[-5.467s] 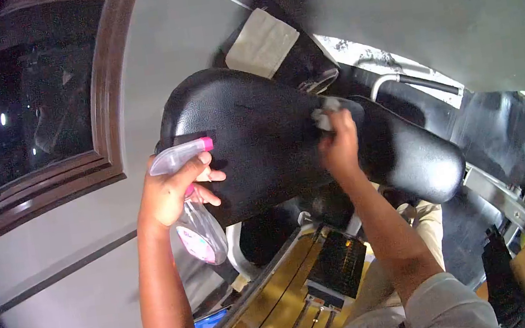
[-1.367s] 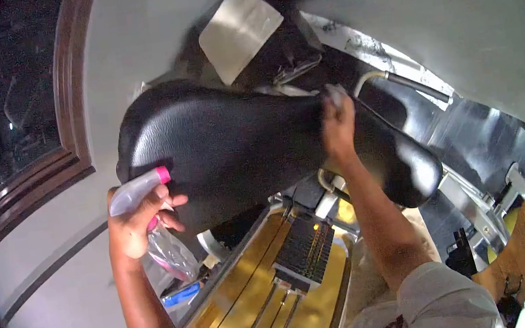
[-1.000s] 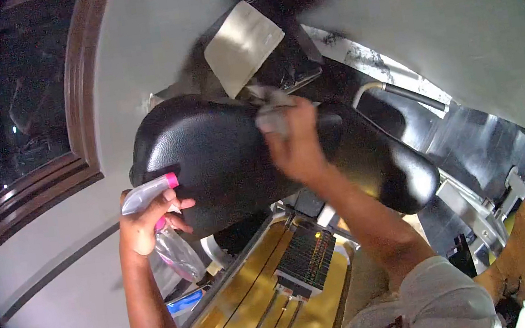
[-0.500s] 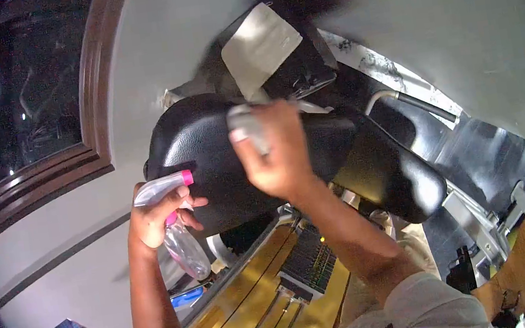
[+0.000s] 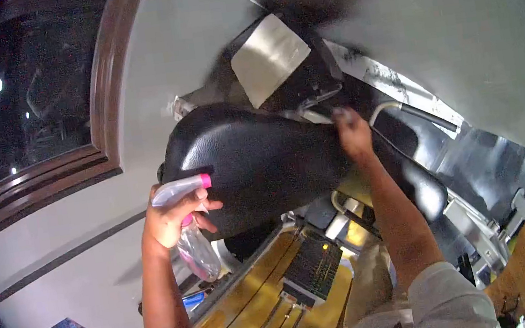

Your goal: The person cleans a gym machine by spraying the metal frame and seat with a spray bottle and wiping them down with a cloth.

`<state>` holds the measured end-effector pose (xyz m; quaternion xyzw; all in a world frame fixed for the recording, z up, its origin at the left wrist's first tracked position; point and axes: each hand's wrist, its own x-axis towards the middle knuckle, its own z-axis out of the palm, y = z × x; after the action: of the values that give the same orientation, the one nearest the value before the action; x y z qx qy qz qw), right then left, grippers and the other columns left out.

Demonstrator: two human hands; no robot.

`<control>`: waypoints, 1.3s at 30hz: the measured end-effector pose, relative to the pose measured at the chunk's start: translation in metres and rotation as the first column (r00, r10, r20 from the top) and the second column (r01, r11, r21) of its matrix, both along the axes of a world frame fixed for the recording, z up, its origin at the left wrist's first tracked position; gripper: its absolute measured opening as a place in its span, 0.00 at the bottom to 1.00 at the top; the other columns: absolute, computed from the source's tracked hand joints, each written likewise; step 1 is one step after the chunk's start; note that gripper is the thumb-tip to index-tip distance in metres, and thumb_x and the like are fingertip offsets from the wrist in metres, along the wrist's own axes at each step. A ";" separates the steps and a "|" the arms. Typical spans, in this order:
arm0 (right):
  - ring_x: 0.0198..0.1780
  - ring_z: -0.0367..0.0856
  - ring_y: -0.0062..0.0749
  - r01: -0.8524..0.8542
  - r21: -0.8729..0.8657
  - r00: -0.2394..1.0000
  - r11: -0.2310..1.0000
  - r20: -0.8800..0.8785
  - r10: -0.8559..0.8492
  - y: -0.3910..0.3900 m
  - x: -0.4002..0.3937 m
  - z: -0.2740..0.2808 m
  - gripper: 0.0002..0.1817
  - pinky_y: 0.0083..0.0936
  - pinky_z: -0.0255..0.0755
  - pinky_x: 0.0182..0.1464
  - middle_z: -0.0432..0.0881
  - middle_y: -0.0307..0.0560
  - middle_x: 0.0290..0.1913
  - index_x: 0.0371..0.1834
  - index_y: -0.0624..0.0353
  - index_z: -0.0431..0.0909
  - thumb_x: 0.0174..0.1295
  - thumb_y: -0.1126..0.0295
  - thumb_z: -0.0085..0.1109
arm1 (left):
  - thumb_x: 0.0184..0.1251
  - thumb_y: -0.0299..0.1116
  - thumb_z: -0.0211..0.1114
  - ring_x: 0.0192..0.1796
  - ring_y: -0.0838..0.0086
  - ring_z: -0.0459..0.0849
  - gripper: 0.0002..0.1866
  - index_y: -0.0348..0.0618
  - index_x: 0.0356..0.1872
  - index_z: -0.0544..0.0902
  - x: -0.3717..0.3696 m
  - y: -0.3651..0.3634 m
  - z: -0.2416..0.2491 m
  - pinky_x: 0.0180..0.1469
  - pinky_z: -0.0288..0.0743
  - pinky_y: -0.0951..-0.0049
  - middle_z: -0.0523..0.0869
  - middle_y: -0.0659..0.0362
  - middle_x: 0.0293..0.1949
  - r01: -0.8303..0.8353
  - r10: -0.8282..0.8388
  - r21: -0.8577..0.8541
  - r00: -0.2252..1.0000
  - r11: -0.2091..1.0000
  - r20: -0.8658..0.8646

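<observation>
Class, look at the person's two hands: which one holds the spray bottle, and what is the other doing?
The left hand grips the clear spray bottle with the pink nozzle. The right hand instead presses a small cloth on the far edge of the black padded seat.

A pale grey wall [image 5: 442,14] rises ahead of me; a brown-framed dark window [image 5: 23,109] reflects small lights on my left.

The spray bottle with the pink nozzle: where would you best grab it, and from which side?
Grip the spray bottle at the narrow neck just under its spray head, coming from behind, opposite the pink nozzle. The left hand holds it this way: the head overhangs the fist, a finger reaches the trigger in front, and the clear body hangs below. The wider body looks harder to wrap.
</observation>
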<state>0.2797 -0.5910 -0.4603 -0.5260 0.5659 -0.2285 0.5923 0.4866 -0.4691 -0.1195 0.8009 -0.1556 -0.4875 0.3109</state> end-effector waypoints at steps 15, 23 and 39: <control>0.47 0.80 0.56 0.040 0.010 0.979 0.999 0.198 -0.041 0.011 0.002 -0.066 0.18 0.44 0.72 0.53 0.82 0.62 0.45 0.50 0.65 0.76 0.66 0.62 0.54 | 0.60 0.30 0.69 0.34 0.58 0.91 0.16 0.26 0.45 0.83 -0.004 0.001 -0.009 0.23 0.84 0.68 0.87 0.47 0.30 0.020 -0.021 0.007 0.994 1.000 0.111; 0.36 0.84 0.49 -0.041 -0.268 0.900 0.962 0.409 0.153 -0.002 0.042 0.054 0.12 0.40 0.75 0.38 0.83 0.61 0.37 0.44 0.64 0.79 0.68 0.67 0.50 | 0.60 0.35 0.72 0.31 0.60 0.90 0.19 0.28 0.46 0.84 -0.008 -0.001 -0.009 0.21 0.80 0.71 0.88 0.46 0.30 0.027 -0.036 0.063 0.988 0.998 0.152; 0.40 0.81 0.29 0.252 0.001 0.968 0.968 0.012 -0.252 0.035 -0.032 -0.150 0.14 0.26 0.74 0.46 0.85 0.45 0.38 0.47 0.67 0.80 0.68 0.68 0.53 | 0.59 0.32 0.74 0.35 0.60 0.91 0.19 0.25 0.44 0.84 -0.006 -0.004 -0.008 0.23 0.84 0.69 0.87 0.47 0.31 0.039 -0.045 0.049 0.991 0.998 0.129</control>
<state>0.2475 -0.5558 -0.6107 -0.4488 0.6243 -0.3053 0.5618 0.4802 -0.4732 -0.1279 0.8345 -0.1810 -0.4441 0.2712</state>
